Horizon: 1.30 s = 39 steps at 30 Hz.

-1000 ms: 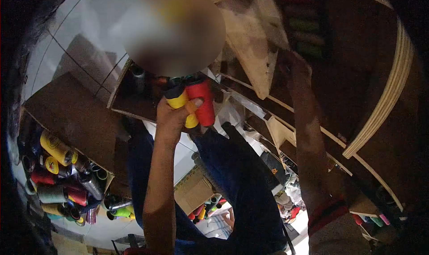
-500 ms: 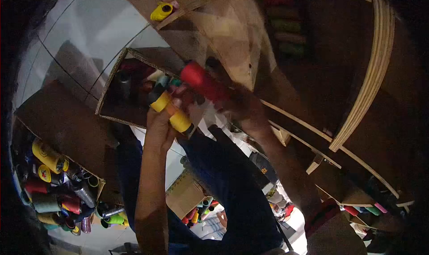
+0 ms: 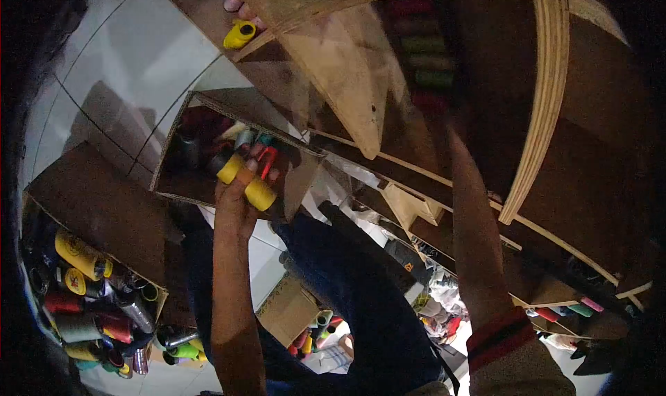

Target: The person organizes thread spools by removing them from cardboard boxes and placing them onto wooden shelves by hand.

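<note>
My left hand (image 3: 234, 205) is closed around a yellow thread spool (image 3: 260, 194), held tilted over an open cardboard box (image 3: 161, 161). A red loop-shaped thing (image 3: 268, 161) shows by its fingers; its kind is unclear. More spools (image 3: 243, 141) lie inside the box, partly in shadow. My right arm reaches up into a dark wooden shelf, where my right hand (image 3: 447, 116) is at a red thread spool (image 3: 429, 102). That spool sits at the near end of a row of green and red spools (image 3: 424, 46). Shadow hides most of the right fingers.
Another carton (image 3: 97, 209) at the left holds several thread cones, including a yellow one (image 3: 80, 252). A yellow spool (image 3: 239, 34) stands at the shelf's upper left end. A curved wooden edge (image 3: 548, 98) crosses the right side. A smaller carton (image 3: 288, 309) lies between my legs.
My right hand has carried the red spool from above the box up and right into the shelf. My left hand keeps the yellow spool and has moved slightly left. The view has shifted a little.
</note>
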{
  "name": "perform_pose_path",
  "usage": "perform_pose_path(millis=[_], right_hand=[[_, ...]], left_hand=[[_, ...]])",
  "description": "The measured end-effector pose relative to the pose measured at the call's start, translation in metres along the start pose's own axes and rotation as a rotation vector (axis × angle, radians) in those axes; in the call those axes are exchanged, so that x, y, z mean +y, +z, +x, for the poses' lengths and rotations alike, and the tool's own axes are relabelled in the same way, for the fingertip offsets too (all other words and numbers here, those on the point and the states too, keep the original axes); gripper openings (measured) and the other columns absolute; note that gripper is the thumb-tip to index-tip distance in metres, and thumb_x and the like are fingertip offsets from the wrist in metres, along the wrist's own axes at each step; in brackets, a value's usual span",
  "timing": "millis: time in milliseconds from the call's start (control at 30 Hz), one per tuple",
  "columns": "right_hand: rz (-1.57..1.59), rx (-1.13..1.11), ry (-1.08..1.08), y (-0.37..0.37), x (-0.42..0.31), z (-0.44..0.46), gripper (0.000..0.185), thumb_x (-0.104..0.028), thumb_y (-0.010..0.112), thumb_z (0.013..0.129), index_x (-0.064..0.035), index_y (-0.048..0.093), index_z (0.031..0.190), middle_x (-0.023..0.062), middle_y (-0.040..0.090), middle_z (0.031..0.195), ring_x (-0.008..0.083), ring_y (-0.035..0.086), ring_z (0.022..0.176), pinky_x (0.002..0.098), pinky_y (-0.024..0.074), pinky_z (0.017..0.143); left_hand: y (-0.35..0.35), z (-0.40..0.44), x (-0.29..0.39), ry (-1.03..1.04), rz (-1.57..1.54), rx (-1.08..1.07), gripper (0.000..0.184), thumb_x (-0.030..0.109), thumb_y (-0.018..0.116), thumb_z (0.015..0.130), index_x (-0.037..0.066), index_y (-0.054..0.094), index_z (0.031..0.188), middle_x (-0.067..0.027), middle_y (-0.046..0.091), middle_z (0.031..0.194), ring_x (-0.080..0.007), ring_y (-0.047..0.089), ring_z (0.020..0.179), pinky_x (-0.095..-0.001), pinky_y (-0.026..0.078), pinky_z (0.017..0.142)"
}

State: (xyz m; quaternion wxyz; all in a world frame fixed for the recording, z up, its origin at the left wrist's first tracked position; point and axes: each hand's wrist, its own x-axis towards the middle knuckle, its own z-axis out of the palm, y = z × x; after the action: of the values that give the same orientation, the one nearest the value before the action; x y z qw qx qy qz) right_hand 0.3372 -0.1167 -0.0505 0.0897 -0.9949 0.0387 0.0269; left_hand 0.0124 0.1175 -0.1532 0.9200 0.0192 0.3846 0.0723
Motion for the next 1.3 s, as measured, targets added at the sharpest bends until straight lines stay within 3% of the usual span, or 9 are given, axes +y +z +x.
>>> perform_pose_path(millis=[133,300,533,700,900,1000,1033,1167,1300], right_hand=[[-0.076,-0.014,-0.009,-0.005,-0.004,0.012,0.049,-0.037,0.063,0.081,-0.0058,0.051,0.118,0.0146,0.052,0.120,0.0237,0.049,0.113,0.0353,0.0385,0.095],[-0.168,-0.033,-0.028,-0.004,-0.011,0.016,0.044,-0.033,0.064,0.081,-0.0071,0.054,0.114,0.0119,0.053,0.120,0.0232,0.051,0.111,0.0340,0.0408,0.093],[-0.427,-0.113,-0.264,-0.018,-0.096,-0.081,0.036,-0.028,0.066,0.080,-0.0089,0.058,0.109,0.0083,0.054,0.120,0.0225,0.053,0.108,0.0321,0.0439,0.090],[0.257,-0.974,-0.166,0.034,-0.105,-0.215,0.040,-0.030,0.066,0.081,-0.0062,0.056,0.112,0.0086,0.056,0.113,0.0180,0.056,0.100,0.0331,0.0484,0.083],[1.206,-1.339,0.706,0.116,-0.093,-0.231,0.039,-0.045,0.054,0.087,-0.0110,0.057,0.106,0.0010,0.058,0.090,0.0118,0.053,0.070,0.0242,0.0433,0.057],[1.106,-1.420,0.582,0.122,-0.110,-0.226,0.033,-0.041,0.055,0.088,-0.0108,0.057,0.100,-0.0012,0.056,0.085,0.0101,0.047,0.066,0.0240,0.0379,0.056],[1.232,-1.420,0.593,0.115,-0.116,-0.221,0.024,-0.032,0.058,0.088,-0.0104,0.057,0.096,-0.0010,0.056,0.082,0.0110,0.050,0.074,0.0263,0.0426,0.065],[1.442,-0.968,0.749,0.119,-0.112,-0.218,0.027,-0.020,0.062,0.085,-0.0047,0.055,0.106,0.0050,0.059,0.089,0.0165,0.058,0.085,0.0300,0.0447,0.085],[1.429,-0.996,0.716,0.115,-0.087,-0.207,0.025,-0.018,0.063,0.084,-0.0066,0.055,0.106,0.0038,0.057,0.097,0.0174,0.056,0.090,0.0307,0.0463,0.083]], left_hand=[[0.002,-0.005,0.006,-0.008,0.059,0.062,0.048,0.013,0.068,0.078,0.004,0.045,0.119,-0.0125,0.055,0.114,-0.0252,0.058,0.100,-0.0376,0.053,0.078],[-0.002,-0.002,0.003,0.025,0.057,0.020,0.041,0.012,0.070,0.076,0.006,0.049,0.111,-0.0094,0.060,0.091,-0.0210,0.063,0.082,-0.0346,0.054,0.071],[-0.002,-0.005,0.007,-0.005,0.038,0.056,0.040,0.009,0.068,0.078,0.005,0.049,0.113,-0.0093,0.060,0.095,-0.0227,0.063,0.088,-0.0351,0.054,0.075],[0.000,-0.001,0.002,0.015,-0.077,-0.021,0.037,0.007,0.063,0.080,0.004,0.049,0.114,-0.0128,0.058,0.104,-0.0249,0.062,0.091,-0.0368,0.054,0.077],[-0.002,-0.010,0.002,-0.050,-0.060,-0.156,0.033,0.007,0.063,0.080,0.003,0.050,0.109,-0.0119,0.061,0.096,-0.0236,0.063,0.085,-0.0354,0.054,0.071],[-0.006,-0.009,0.002,-0.055,-0.035,-0.144,0.027,0.008,0.064,0.080,0.004,0.053,0.104,-0.0097,0.061,0.088,-0.0222,0.063,0.078,-0.0337,0.053,0.068],[-0.008,-0.009,0.002,-0.048,-0.034,-0.127,0.027,0.008,0.064,0.080,0.004,0.053,0.104,-0.0094,0.061,0.088,-0.0215,0.063,0.077,-0.0333,0.053,0.067],[-0.015,-0.004,0.004,0.001,-0.065,-0.066,0.028,0.011,0.065,0.080,0.007,0.052,0.105,-0.0067,0.058,0.083,-0.0177,0.060,0.072,-0.0312,0.052,0.066],[-0.019,-0.004,0.010,0.027,-0.056,-0.044,0.029,0.012,0.065,0.081,0.007,0.050,0.106,-0.0052,0.057,0.083,-0.0166,0.060,0.073,-0.0297,0.051,0.065]])
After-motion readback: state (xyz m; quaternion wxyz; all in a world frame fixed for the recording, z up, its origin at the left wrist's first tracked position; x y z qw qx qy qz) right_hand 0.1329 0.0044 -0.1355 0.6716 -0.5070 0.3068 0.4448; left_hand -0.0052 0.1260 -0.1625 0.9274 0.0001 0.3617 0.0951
